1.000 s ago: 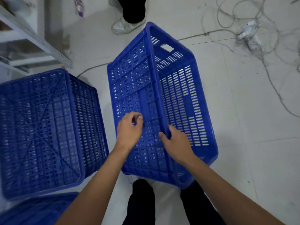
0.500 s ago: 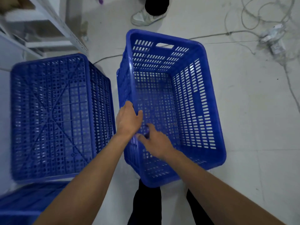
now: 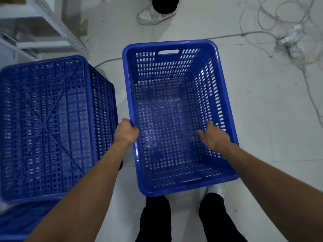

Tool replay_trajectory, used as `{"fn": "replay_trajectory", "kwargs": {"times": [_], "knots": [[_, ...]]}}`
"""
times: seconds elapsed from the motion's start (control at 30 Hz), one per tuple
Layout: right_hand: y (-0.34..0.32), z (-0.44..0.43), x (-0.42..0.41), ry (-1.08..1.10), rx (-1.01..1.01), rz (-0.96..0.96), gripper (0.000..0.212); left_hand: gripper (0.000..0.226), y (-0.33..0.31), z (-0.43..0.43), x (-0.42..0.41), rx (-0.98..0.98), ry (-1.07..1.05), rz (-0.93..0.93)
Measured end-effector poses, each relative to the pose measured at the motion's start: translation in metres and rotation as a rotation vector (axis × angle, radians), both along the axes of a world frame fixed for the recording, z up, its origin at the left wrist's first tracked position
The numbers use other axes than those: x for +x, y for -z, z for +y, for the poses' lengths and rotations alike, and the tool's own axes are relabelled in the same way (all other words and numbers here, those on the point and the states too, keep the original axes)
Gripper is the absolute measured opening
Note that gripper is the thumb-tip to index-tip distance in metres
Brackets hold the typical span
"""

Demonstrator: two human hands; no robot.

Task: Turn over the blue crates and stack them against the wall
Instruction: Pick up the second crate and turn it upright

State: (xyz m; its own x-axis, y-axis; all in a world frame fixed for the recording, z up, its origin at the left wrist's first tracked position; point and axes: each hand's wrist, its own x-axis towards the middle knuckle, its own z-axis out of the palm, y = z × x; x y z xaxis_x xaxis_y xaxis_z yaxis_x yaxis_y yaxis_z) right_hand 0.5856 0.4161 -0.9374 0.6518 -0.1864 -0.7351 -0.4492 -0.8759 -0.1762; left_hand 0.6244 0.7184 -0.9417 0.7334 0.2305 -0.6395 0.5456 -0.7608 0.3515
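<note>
A blue slotted crate point(image 3: 176, 44) sits mouth-up in front of me on the floor. My left hand point(image 3: 126, 132) is closed around its left rim. My right hand point(image 3: 214, 137) is inside the crate by the right wall, fingers spread and touching the slats, holding nothing. To the left stands another blue crate point(image 3: 45, 126) bottom-up, its ribbed base facing me. Below it, at the lower left corner, part of a third blue crate point(image 3: 19, 219) shows.
A white metal shelf rack point(image 3: 57, 23) stands at the upper left. Another person's shoe and leg point(image 3: 153, 14) are at the top. Loose cables and a power strip point(image 3: 290, 39) lie at the upper right. My own legs and a shoe point(image 3: 216, 191) are below the crate.
The crate went from standing tilted on its side to resting mouth-up. My left hand stayed on the left rim; my right hand moved across the inside to the right wall.
</note>
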Motion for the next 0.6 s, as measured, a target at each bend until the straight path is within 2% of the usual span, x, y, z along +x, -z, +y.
{"fn": "replay_trajectory", "kwargs": {"times": [0.07,0.17,0.3,0.47,0.6], "knots": [[0.001,-0.016,0.001,-0.027,-0.024,-0.013,0.047,0.011,0.008,-0.004,0.002,-0.051,-0.054,0.025],[0.005,-0.039,0.006,-0.08,-0.076,-0.008,0.05,0.008,0.019,-0.013,0.001,-0.081,-0.149,0.06],[0.012,-0.063,0.015,0.032,-0.085,-0.043,0.047,0.03,0.032,-0.02,-0.004,-0.086,-0.24,0.115],[0.017,-0.087,0.031,0.148,-0.106,-0.173,0.046,0.033,0.04,-0.025,-0.007,-0.011,-0.21,0.117],[0.018,-0.099,0.048,0.219,-0.117,-0.271,0.059,0.031,0.039,-0.02,0.001,0.019,-0.188,0.105]]}}
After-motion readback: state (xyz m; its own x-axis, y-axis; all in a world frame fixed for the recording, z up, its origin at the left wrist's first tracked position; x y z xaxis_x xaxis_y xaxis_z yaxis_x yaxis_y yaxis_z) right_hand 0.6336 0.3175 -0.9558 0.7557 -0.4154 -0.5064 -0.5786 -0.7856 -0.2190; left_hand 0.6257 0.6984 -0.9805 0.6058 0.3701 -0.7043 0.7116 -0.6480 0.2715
